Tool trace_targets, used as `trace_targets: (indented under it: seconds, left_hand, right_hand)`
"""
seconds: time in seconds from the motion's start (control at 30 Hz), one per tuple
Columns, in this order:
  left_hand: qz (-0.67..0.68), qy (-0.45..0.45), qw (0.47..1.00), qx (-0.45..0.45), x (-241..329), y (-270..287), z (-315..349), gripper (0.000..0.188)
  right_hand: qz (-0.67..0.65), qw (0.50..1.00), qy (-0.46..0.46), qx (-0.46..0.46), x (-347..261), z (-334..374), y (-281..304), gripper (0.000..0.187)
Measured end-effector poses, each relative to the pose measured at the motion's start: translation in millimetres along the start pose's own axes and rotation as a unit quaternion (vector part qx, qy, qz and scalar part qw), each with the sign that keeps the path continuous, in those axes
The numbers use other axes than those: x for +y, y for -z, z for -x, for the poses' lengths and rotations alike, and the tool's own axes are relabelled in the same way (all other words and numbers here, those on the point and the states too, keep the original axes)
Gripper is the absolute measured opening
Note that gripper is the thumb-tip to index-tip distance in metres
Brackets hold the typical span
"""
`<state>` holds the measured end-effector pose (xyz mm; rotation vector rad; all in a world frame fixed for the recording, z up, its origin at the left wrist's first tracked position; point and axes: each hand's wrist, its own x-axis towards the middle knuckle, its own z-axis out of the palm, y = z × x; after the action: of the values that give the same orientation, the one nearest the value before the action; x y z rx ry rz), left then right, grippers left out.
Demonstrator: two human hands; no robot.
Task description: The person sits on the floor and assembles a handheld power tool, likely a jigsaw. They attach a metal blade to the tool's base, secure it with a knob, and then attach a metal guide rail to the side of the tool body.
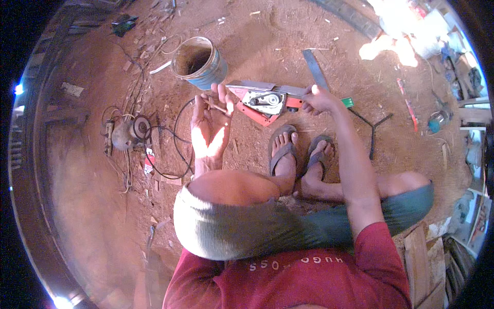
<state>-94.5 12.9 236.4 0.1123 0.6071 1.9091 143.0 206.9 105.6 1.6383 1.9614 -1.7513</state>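
Head view: a red power tool (264,117), its belt drive uncovered, is lying on its side or being held up between the two hands, just beyond the sandalled feet (284,154). Its long axis is running from left to right across the body, the left end slightly farther from the person. A grey flat strip (293,90) is lying along its upper edge. The right hand (320,100) is closing tightly in a fist, and it seems to be gripping the right end of this strip. The left hand (211,126) is opening its palm upward, fingers half curled; I cannot tell if a small thing is resting in them. Its fingertips are standing just beside the tool's left end, perhaps touching. The bucket (213,76) is standing beyond the left hand.
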Motion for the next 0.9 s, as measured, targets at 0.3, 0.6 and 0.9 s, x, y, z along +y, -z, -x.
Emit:
trace_targets:
  seconds: [0.3, 0.6, 0.9]
  left_hand:
    - [-0.058, 0.013, 0.993, 0.1, -48, -13, -76, 0.017]
    - [-0.627, 0.087, 0.743, -0.22, -90, 30, -136, 0.027]
    - [-0.77, 0.017, 0.361, -0.526, -164, 45, -192, 0.082]
  right_hand:
    - [-0.181, 0.981, 0.074, -0.003, 92, -37, -61, 0.045]
    - [-0.521, 0.836, 0.076, -0.156, 104, -48, -80, 0.046]
    - [-0.256, 0.946, 0.165, 0.112, 101, -68, -131, 0.045]
